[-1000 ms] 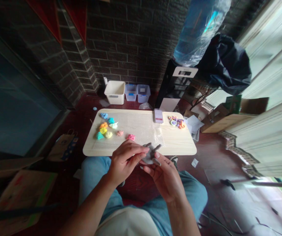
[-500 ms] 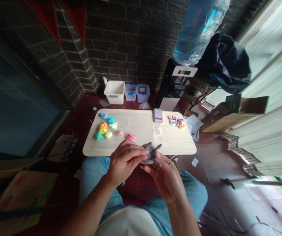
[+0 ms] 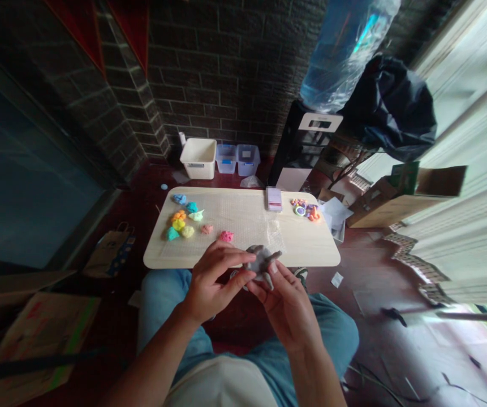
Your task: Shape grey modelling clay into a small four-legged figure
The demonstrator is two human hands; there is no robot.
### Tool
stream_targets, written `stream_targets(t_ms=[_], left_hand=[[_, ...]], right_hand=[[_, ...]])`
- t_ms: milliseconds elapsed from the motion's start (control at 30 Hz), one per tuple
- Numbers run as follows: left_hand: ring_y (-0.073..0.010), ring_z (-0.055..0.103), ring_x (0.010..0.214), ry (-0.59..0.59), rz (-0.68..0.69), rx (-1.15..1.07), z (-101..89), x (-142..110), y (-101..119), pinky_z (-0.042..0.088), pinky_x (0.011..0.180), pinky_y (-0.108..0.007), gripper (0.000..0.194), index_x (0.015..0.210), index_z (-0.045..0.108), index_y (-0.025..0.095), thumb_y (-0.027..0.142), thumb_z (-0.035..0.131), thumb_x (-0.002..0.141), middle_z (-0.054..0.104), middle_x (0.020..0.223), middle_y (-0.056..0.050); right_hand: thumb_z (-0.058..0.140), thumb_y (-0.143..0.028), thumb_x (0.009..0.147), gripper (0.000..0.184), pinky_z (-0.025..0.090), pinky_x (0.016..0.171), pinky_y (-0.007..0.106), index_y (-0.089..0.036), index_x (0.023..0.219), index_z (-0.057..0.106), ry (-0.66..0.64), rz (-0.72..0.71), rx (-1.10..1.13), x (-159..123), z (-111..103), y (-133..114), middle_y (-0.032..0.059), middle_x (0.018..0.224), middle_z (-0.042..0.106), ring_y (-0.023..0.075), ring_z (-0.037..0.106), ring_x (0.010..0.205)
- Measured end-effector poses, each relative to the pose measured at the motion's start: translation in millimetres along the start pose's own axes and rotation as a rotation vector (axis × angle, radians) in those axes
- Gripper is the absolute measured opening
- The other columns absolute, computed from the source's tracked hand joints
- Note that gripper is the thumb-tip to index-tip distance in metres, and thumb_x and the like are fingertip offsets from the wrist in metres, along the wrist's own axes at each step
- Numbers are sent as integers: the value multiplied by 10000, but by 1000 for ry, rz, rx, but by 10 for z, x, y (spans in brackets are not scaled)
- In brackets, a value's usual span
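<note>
A lump of grey modelling clay (image 3: pixel 260 261), with stubby pieces sticking out of it, is held up between my two hands just in front of the table's near edge. My left hand (image 3: pixel 218 276) pinches its left side with thumb and fingertips. From the right, my right hand (image 3: pixel 284 294) grips it, thumb on top and fingers partly hidden beneath. Beyond the hands, a pink clay lump (image 3: pixel 226 236) and a salmon one (image 3: pixel 206 229) lie on the table (image 3: pixel 243 203). Farther left sit several more lumps, among them yellow (image 3: pixel 179 224), orange (image 3: pixel 179 215) and blue (image 3: pixel 179 198).
Bubble wrap (image 3: pixel 247 217) covers the table's middle. A small clear box (image 3: pixel 274 199) stands at the back edge; small colourful pieces (image 3: pixel 306 209) lie at the right. Behind are a white bin (image 3: pixel 198 158), blue tubs (image 3: pixel 248 160) and a water dispenser (image 3: pixel 306 135).
The grey clay has turned slightly in my hands, and my left thumb and index finger have spread a little farther apart along its edge. The things on the table stay put.
</note>
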State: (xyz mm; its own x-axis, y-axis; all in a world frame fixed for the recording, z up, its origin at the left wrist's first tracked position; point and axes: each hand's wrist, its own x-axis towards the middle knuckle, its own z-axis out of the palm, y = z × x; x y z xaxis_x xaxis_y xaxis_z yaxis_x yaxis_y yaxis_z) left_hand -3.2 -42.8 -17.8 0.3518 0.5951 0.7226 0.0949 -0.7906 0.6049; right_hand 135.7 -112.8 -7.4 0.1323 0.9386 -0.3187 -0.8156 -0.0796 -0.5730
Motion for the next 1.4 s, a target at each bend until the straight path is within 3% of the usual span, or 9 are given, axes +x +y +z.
stream_targets(t_ms=[100,200,300,400,533,800,933,1067,1400], left_hand=[[-163,629,920,11,-49,-17,-7,-4,0,492,899,-355,307,1090,649,213,113,709,806,713,962,-32],[-190,609,979,107,-38,-4,-25,-2,48,499,883,-370,350,1101,634,211,139,741,776,684,1025,-53],[-147,608,839,159,26,38,-52,11,183,514,758,-296,293,1028,659,211,90,729,771,674,902,-20],[-95,572,648,18,-72,-37,-50,22,337,487,602,-217,242,1049,675,196,116,693,821,656,743,14],[-74,556,571,-94,-184,-103,5,16,416,476,544,-191,217,1035,706,188,216,720,820,681,737,11],[-94,666,733,-75,-162,-120,27,18,401,539,697,-188,139,947,725,175,130,705,817,734,827,-19],[-69,629,665,-121,-188,-102,20,17,412,533,670,-178,261,1087,700,199,157,696,830,736,850,-5],[-91,666,728,-154,-181,-83,24,12,427,551,683,-198,271,1119,692,215,174,669,852,751,934,-30],[-97,711,861,-84,-132,-56,49,16,426,565,814,-179,265,1075,705,210,97,666,839,768,966,-16]], right_hand=[[801,-221,752,178,635,738,239,-186,920,754,4,-16,-8,-20,11,-4,7,944,774,122,727,776],[774,-240,785,196,628,760,257,-180,970,742,18,-27,-38,-29,16,-10,36,960,773,141,731,815],[760,-239,798,152,618,747,245,-193,941,740,19,-46,-35,-21,12,-10,29,933,772,144,732,819],[750,-239,805,154,607,731,232,-204,954,734,10,-65,-36,-14,8,4,21,933,766,141,725,816],[739,-250,813,179,596,772,254,-215,988,725,9,-79,-50,-23,15,24,23,952,758,139,714,817],[763,-252,788,211,586,779,272,-215,990,715,33,-98,-61,-55,57,20,31,948,751,146,705,823],[779,-230,774,157,567,727,190,-216,919,722,46,-123,-37,-60,61,27,1,881,753,96,695,756],[790,-232,761,176,571,726,199,-215,924,723,65,-134,-37,-68,71,25,3,891,757,102,699,766],[788,-216,761,160,559,718,199,-228,912,739,76,-126,-31,-93,84,21,0,893,763,100,693,748]])
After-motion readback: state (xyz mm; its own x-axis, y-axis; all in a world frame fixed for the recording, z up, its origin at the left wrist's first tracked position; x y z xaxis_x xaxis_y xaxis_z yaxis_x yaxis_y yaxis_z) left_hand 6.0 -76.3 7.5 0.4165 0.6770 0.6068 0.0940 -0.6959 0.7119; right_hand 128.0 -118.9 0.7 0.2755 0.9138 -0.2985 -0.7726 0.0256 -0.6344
